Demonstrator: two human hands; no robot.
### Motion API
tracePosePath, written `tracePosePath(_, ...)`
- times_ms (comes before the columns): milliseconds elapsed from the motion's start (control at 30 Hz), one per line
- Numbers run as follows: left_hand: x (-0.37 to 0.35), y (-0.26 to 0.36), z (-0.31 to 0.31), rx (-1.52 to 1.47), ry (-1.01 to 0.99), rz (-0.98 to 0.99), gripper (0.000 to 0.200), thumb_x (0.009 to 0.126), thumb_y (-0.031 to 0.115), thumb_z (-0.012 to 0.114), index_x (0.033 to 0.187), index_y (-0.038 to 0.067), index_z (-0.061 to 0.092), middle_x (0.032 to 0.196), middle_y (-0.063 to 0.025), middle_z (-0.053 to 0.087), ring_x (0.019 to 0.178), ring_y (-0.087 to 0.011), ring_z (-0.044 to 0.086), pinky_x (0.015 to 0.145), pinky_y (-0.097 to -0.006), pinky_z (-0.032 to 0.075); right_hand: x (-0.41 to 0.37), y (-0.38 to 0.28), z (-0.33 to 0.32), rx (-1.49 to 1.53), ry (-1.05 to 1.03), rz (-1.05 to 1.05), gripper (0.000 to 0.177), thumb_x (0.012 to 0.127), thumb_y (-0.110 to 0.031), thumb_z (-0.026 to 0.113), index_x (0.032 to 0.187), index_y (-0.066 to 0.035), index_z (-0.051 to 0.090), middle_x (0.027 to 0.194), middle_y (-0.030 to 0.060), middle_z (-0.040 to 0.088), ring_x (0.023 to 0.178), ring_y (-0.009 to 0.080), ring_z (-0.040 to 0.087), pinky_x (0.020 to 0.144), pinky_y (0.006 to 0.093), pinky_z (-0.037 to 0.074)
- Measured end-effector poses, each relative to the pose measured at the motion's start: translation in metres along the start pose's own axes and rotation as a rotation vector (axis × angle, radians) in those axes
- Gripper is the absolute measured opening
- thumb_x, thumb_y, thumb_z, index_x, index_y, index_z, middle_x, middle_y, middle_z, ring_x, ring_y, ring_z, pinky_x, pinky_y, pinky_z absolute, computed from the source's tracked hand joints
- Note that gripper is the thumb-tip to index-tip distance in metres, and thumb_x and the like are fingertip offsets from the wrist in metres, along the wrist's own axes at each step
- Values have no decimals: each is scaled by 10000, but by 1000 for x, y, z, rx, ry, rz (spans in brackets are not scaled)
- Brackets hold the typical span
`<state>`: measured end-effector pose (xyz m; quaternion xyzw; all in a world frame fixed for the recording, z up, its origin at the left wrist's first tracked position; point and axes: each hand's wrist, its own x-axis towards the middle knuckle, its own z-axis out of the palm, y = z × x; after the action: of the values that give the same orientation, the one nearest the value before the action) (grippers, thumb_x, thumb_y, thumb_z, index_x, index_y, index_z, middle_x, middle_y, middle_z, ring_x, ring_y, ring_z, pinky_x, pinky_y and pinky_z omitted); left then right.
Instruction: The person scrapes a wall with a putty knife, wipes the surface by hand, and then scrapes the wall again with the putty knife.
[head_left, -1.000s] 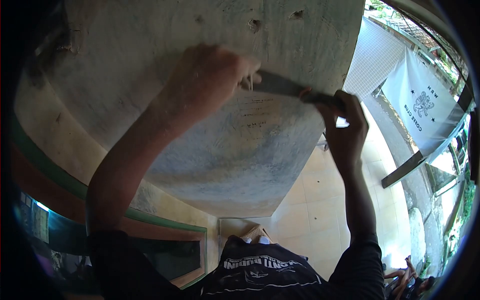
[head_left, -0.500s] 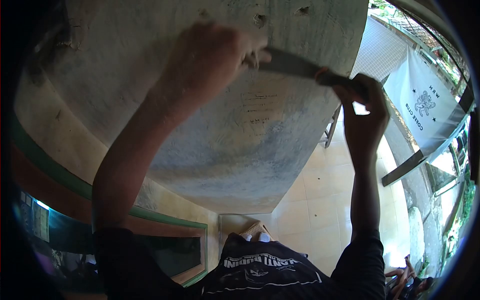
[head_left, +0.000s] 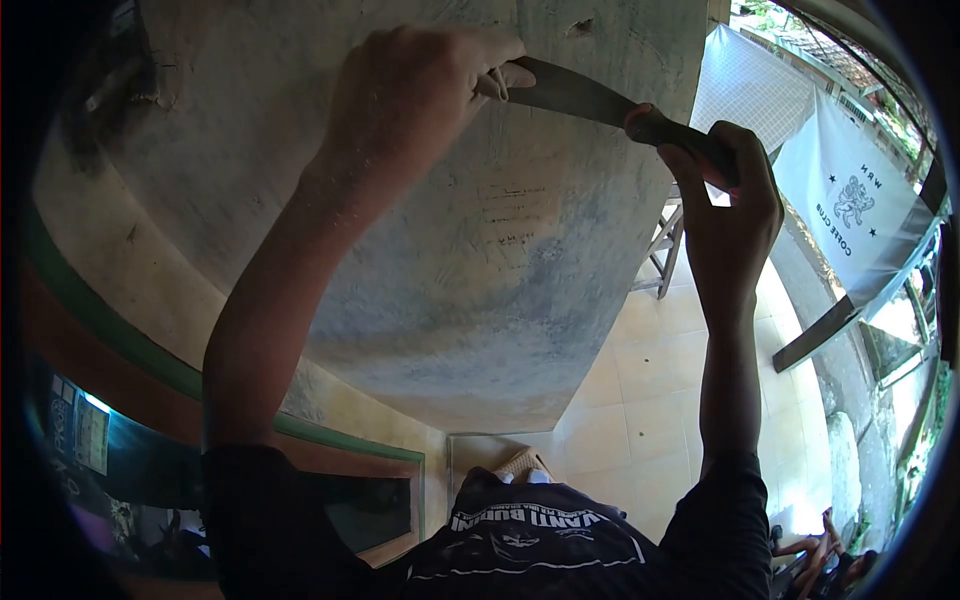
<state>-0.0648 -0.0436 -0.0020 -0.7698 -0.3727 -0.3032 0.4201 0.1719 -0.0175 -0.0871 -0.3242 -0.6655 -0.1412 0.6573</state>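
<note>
A long dark flat blade [head_left: 580,97] spans the space between my hands, in front of a grey, stained wall [head_left: 430,290]. My right hand [head_left: 725,175] is closed around its dark handle, which has an orange-brown band near the blade. At the blade's other end, the fingers of my left hand [head_left: 430,85] are pinched together on the tip, with a small pale bit of material between them. Pale dust marks my left wrist. Faint handwriting [head_left: 515,215] shows on the wall below the blade.
A white banner [head_left: 850,195] hangs at the right beside a wooden post [head_left: 815,335]. A wooden stand [head_left: 665,250] is behind the wall edge. Tiled floor [head_left: 640,400] lies below. A green-edged window frame [head_left: 415,500] is at lower left. A person [head_left: 835,565] sits at lower right.
The blade and both hands sit slightly higher in view. The blade now looks more bowed. The wall, banner and floor have shifted a little with the camera.
</note>
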Motion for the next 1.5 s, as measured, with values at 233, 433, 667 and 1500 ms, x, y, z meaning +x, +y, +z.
tracePosePath(233,-45,3,20,-88,-116,30,171,760,207,717,879,88,688,677,-55,651,520,-126,590,470,-275,482,-39,4,2,-53,-218,50,348,705,-220,798,918,-37,593,794,66,642,700,170,651,594,306,502)
tracePosePath(433,0,-10,-2,51,84,-16,217,746,180,725,953,122,698,702,-22,671,554,-87,603,476,-232,495,0,-10,-1,-41,-48,22,288,735,-198,777,918,-52,609,819,80,678,735,170,681,640,275,521)
tracePosePath(667,-103,11,27,-73,-229,130,171,715,145,733,869,85,693,718,-32,661,557,-111,607,455,-244,494,-124,-22,-2,405,-783,538,307,820,-245,694,993,-7,606,797,162,663,695,225,670,610,313,496)
tracePosePath(1500,-102,77,58,-1072,254,-1203,263,908,219,602,758,2,600,553,16,492,507,-45,449,497,-252,378,-131,-110,47,407,-530,490,571,748,61,556,1303,-55,495,849,103,641,566,201,575,537,331,526)
